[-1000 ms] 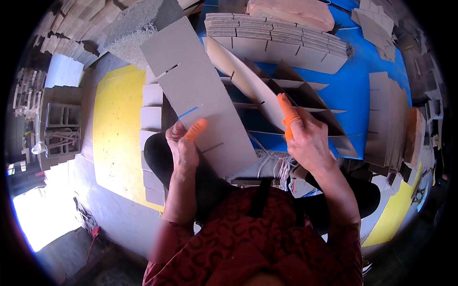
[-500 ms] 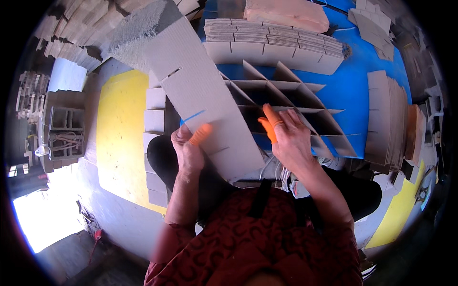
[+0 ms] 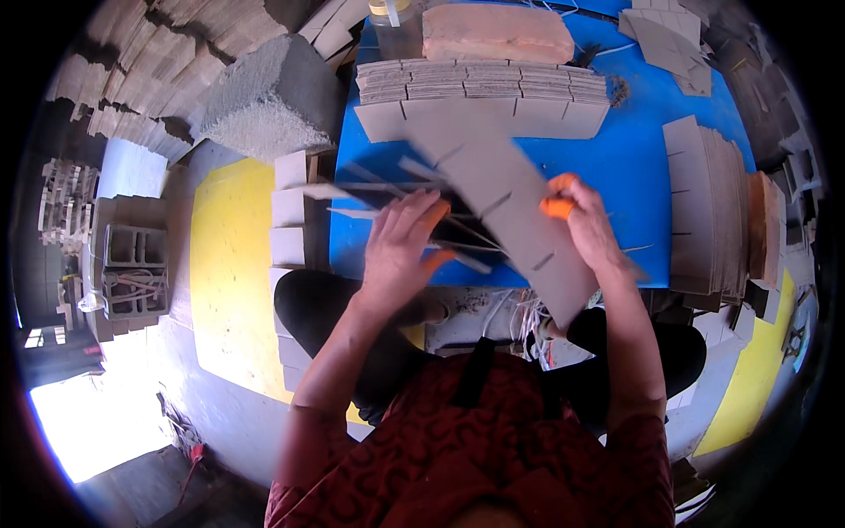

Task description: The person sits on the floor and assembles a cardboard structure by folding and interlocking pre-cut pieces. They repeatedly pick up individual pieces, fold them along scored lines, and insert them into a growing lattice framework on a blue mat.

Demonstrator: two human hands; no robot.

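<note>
My right hand (image 3: 588,227) pinches the right edge of a long grey cardboard strip (image 3: 506,189) with several short slots, tilted above the blue tabletop. Orange finger covers sit on its thumb and forefinger. My left hand (image 3: 400,242), with orange covers on thumb and forefinger too, lies over a cardboard divider grid (image 3: 374,187). Its fingers are stretched out and its thumb stands apart, touching or close to the grid. Motion smears the grid's crossed strips, and the strip and left hand hide part of them.
A row of stacked slotted cardboard strips (image 3: 484,84) lies at the table's back, with an orange-pink brick (image 3: 497,35) behind. More cardboard (image 3: 704,207) stands at right on the blue table (image 3: 572,158). A rough grey block (image 3: 273,97) is at back left, beside a yellow sheet (image 3: 233,273).
The slotted strip held by my left hand is now on the right, in my right hand. My left hand has moved over the grid, which has shifted left and looks narrower.
</note>
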